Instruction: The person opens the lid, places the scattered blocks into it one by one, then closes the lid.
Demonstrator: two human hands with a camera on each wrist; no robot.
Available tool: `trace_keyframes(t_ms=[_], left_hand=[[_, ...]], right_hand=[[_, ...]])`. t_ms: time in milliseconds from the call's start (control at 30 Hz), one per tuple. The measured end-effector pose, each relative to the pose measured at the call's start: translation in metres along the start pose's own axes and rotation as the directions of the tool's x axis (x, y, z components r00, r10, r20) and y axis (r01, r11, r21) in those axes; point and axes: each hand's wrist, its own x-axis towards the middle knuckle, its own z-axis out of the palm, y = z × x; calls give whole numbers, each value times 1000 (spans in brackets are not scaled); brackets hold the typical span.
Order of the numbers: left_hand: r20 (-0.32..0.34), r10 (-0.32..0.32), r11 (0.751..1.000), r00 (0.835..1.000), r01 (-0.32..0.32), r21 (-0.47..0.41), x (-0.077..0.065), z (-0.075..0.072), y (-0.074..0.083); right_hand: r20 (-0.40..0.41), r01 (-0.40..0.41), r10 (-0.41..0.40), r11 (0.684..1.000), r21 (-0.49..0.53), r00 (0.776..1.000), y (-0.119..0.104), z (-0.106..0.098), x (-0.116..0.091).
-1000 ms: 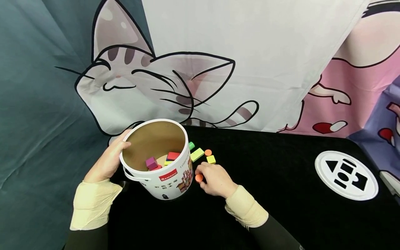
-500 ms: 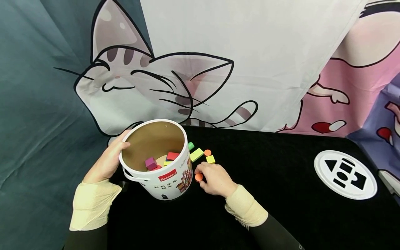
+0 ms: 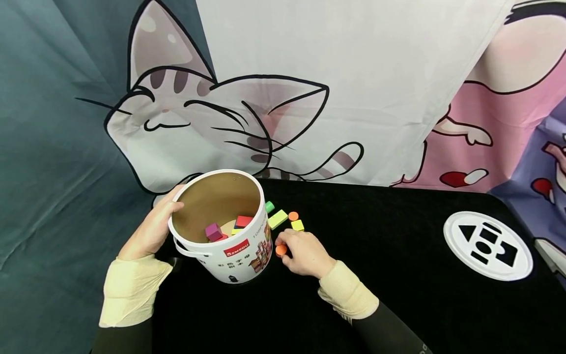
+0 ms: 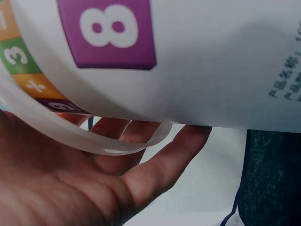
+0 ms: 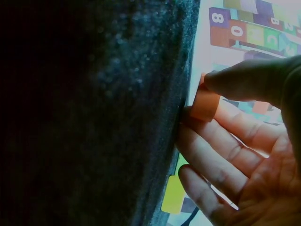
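Note:
A white bucket with printed sides leans toward me on the black surface. My left hand grips its far-left rim, the thumb over the edge and the fingers outside. In the left wrist view, the pale handle loops in front of those fingers. Inside the bucket lie a purple cube, a red block and other partly hidden blocks. Just right of the bucket, my right hand pinches an orange cylinder block between thumb and fingers, low by the surface.
Beyond the right hand lie a long yellow-green block, an orange round block, a small yellow block and a green cylinder partly behind the bucket. A white lid with shaped holes lies far right. Printed cloth hangs behind.
Both hands, the bucket and the blocks keep their places. Only the head view has shifted very slightly.

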Motion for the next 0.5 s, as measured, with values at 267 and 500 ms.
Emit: trace_keyframes(t_ms=[267,500], left_hand=[[-3,4,1000,1000,-4,22,1,-1,1],[-6,1,1000,1000,-1,26,0,-1,1]], right_hand=[[-31,-62,67,989,136,997,-2,-11,6],[-138,-24,52,979,202,989,-4,-30,16]])
